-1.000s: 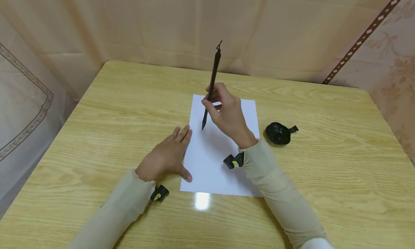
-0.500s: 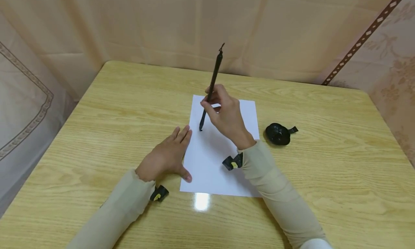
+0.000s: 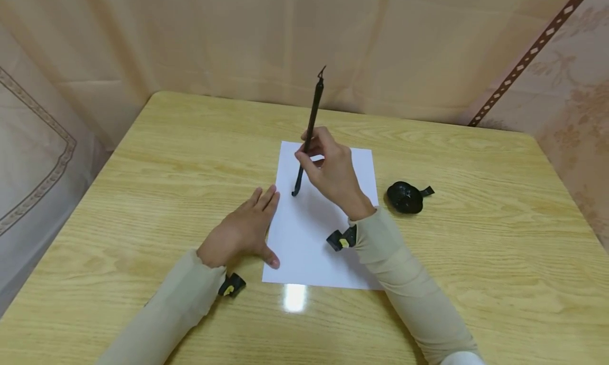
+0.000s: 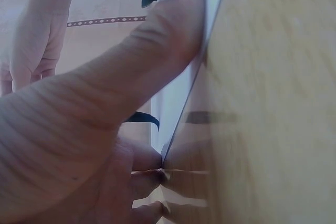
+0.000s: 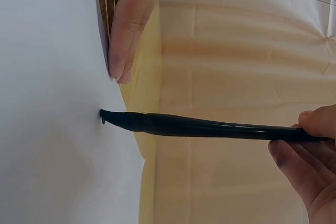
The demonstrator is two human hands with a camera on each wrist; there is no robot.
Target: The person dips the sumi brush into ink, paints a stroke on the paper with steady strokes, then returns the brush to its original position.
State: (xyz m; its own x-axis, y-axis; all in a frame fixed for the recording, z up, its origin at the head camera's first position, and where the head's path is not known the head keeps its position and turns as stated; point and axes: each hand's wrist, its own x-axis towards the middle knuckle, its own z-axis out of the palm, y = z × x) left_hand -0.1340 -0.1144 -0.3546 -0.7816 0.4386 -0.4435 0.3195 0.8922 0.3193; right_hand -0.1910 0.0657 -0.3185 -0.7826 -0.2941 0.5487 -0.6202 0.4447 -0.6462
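A dark calligraphy brush stands nearly upright, pinched between the thumb and fingers of my right hand. Its bent black tip touches the white sheet of paper, where a small dark mark shows at the contact. My left hand lies flat along the paper's left edge, fingers straight and thumb spread onto the lower left corner. In the left wrist view the left thumb presses on the sheet's edge, and the brush tip shows behind it.
To the right of the paper sits a small black flower-shaped dish with a short handle. Everything rests on a wood-grain table. A beige curtain hangs behind the table's far edge.
The brush tip has come down onto the paper slightly left and nearer, and its bristles have bent. My right hand shifted a little with it; the left hand stays in place.
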